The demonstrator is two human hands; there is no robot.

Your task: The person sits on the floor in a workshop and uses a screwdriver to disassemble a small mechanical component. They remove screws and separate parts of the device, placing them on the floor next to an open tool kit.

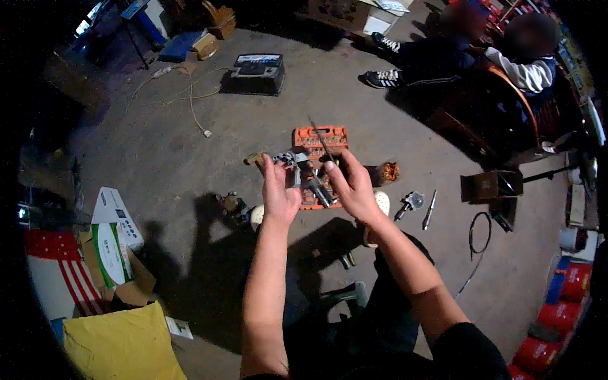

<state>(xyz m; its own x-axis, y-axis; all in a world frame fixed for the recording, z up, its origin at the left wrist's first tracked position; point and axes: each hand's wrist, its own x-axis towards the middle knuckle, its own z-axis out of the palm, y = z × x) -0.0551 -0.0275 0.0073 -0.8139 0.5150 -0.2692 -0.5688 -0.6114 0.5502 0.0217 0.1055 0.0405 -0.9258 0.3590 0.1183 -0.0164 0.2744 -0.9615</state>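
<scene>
My left hand [280,195] is closed around a silvery metal mechanical part [296,176], held over an open orange socket set case [322,134] on the floor. Between thumb and fingers my right hand [356,193] pinches a thin dark rod-like tool [320,138], its far end pointing up and to the left. Its exact kind does not show. Below the hands, a dark cylindrical piece [322,192] with a metal end shows in front of the case; whether it is held I cannot tell. My hands partly hide the case's near half.
Beyond stands a car battery [256,76] beside a pale cable [192,104]. On the right lie a metal part [413,201], a slim metal tool [430,210] and a cardboard box [489,185]. Two people sit far right. Boxes and a yellow package [123,342] occupy the left.
</scene>
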